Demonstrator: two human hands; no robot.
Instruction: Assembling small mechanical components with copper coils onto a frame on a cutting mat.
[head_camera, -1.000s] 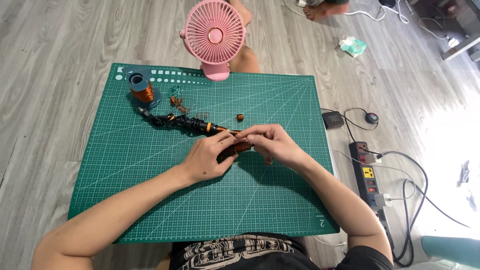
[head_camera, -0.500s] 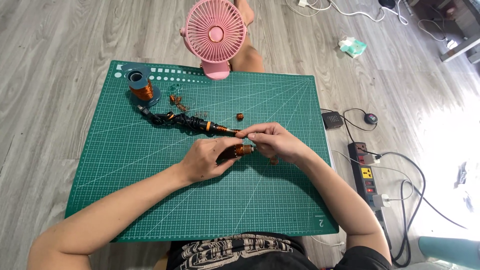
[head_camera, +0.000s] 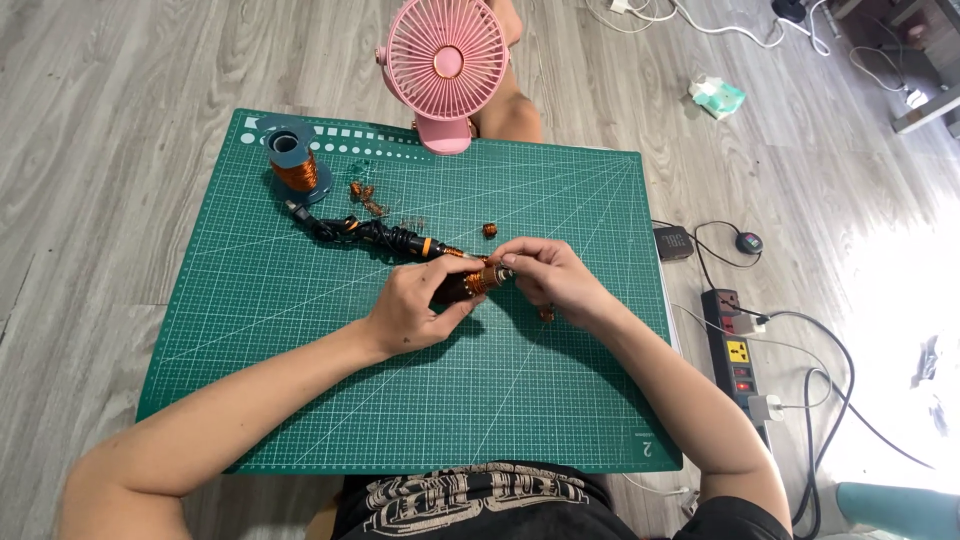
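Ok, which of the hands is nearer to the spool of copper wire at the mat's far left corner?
Left. The left hand lies down and to the right of the copper wire spool, with the black cord between them. The right hand is further right, well apart from the spool.

small coil piece (head_camera: 487, 279) mostly hidden by fingers (head_camera: 520, 262), winding detail unclear
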